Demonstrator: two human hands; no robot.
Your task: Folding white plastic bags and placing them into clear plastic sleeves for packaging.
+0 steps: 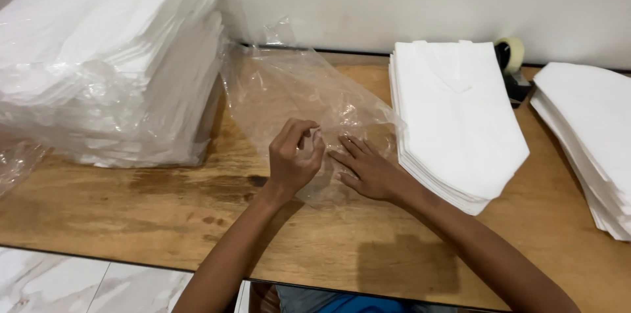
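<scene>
Bright, even indoor light falls from above on your tabletop [131, 208], throwing soft shadows of your forearms toward the near edge. The white stacks at left [112, 57] nearly blow out (fold detail is lost), and the clear plastic bag [289, 83] carries small glints. Focus holds at centre; the frame edges bow slightly and soften.

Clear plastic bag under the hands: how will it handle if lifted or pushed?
The clear plastic bag looks thin and crinkled, so probably floppy and very light. The left hand pinches a fold while the right hand lies flat on it; likely slippery on the wooden table, bunching when pushed.
</scene>
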